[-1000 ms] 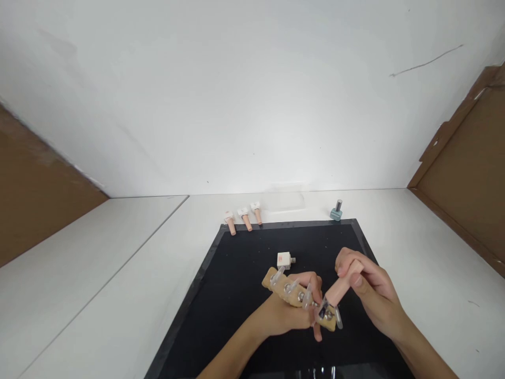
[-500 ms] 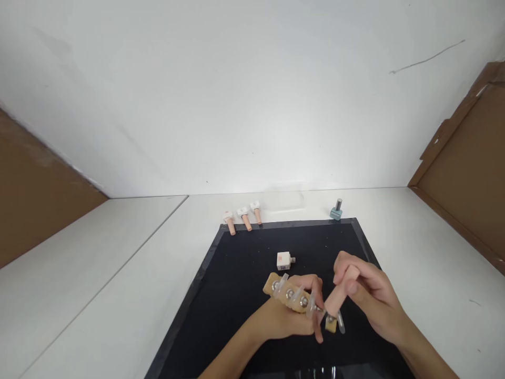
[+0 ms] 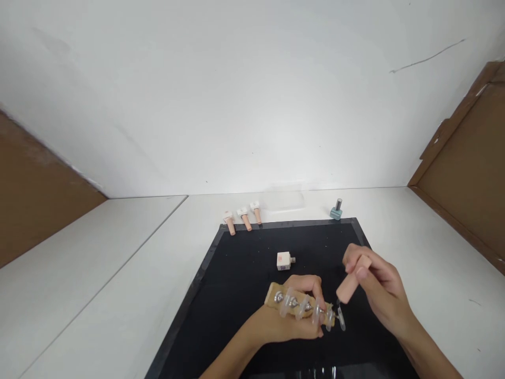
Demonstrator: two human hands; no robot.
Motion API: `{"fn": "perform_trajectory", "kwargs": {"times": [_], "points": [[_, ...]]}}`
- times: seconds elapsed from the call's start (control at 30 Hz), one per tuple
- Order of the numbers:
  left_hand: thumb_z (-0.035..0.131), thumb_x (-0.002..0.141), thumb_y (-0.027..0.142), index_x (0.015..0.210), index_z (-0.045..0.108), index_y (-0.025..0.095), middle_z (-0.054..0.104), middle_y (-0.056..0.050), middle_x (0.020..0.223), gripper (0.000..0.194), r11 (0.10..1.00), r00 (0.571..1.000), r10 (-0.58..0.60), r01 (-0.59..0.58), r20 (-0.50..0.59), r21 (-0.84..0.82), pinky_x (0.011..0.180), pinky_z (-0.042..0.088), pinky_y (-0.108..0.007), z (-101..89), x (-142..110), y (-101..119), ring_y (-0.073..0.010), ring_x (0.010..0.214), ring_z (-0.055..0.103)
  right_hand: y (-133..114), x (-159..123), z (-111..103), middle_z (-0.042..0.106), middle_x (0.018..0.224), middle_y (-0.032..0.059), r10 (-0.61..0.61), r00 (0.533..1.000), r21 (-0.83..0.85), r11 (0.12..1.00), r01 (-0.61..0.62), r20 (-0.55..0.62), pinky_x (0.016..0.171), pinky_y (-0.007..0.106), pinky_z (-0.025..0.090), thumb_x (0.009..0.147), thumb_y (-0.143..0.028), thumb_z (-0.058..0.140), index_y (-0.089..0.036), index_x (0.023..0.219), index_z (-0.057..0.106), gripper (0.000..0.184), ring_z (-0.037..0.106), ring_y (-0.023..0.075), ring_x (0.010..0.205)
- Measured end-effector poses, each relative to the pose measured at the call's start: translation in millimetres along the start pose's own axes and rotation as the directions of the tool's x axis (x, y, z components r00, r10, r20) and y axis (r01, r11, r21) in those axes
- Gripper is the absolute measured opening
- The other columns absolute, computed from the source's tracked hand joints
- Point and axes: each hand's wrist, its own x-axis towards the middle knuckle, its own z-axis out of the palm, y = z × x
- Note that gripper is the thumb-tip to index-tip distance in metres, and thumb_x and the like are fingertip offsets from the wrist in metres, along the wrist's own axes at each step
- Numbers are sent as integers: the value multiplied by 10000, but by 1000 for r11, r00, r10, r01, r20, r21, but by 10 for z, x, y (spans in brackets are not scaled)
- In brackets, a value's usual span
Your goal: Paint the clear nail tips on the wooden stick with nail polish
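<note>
My left hand (image 3: 284, 320) is closed around a tan strip (image 3: 271, 298) with a row of shiny metal studs. Several clear false nails (image 3: 300, 306) stand crosswise on the studs. At the strip's right end, one more clear false nail (image 3: 341, 319) sticks out. My right hand (image 3: 379, 279) pinches a pink nail polish cap (image 3: 354, 279) between thumb and fingers, tilted with its lower end toward that end nail. A short dark bit of its brush shows below the cap, close to the nail; whether they touch I cannot tell. Beyond my left hand, an uncapped white polish bottle (image 3: 283, 260) lies on the black mat.
Three white polish bottles (image 3: 242, 211) with pink caps lie at the mat's far left corner. A teal bottle (image 3: 335, 213) with a silver cap is at the far right. Behind the black mat (image 3: 236, 273) lies a clear plastic piece (image 3: 284, 200). Brown cardboard (image 3: 465, 168) borders the right.
My right hand has moved up and right with the cap, away from the strip's end. The strip has turned in my left hand, and its right end shows more fully.
</note>
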Motion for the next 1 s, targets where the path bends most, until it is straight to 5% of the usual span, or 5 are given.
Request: {"fn": "perform_trajectory", "kwargs": {"times": [0.1, 0.33, 0.5, 0.73, 1.0], "points": [[773, 596, 164, 631, 503, 149, 546, 25, 654, 273, 998, 999, -35, 36, 12, -60, 464, 455, -165, 5, 0, -18, -91, 520, 595, 19, -8, 11, 532, 645, -2, 15, 998, -22, 1000, -13, 54, 520, 264, 392, 935, -417, 493, -212, 726, 572, 304, 492, 149, 568], [735, 736, 314, 714, 533, 136, 531, 20, 710, 270, 965, 998, 56, -62, -28, -253, 517, 496, -156, -21, -9, -42, -83, 554, 641, 145, 17, 24, 647, 675, -14, 62, 928, -19, 997, -74, -368, 628, 267, 481, 907, -452, 540, -255, 911, 629, 216, 576, 151, 617], [748, 735, 265, 764, 575, 146, 532, 27, 748, 211, 935, 992, 108, -126, -72, -332, 615, 538, -178, -46, -19, 44, -83, 645, 655, 134, 11, 48, 695, 841, 6, 64, 993, 38, 997, -61, -101, 737, 266, 524, 946, -380, 503, -311, 1067, 626, 186, 640, 152, 774], [775, 704, 273, 778, 575, 158, 598, 14, 755, 243, 907, 983, 133, -174, -129, -384, 635, 535, -191, -29, -12, 68, -93, 673, 649, 93, -46, -4, 612, 980, -1, 11, 986, 49, 999, -20, 165, 799, 236, 509, 888, -112, 518, -355, 1077, 524, 308, 584, 140, 886], [809, 657, 311, 746, 576, 161, 635, 23, 709, 291, 933, 961, 59, -149, -269, -328, 628, 459, -181, -8, 5, 105, -75, 641, 603, 143, -30, 61, 570, 985, -21, 37, 982, -43, 999, -30, 183, 770, 272, 519, 763, -63, 623, -378, 1047, 472, 451, 589, 146, 843]]}}
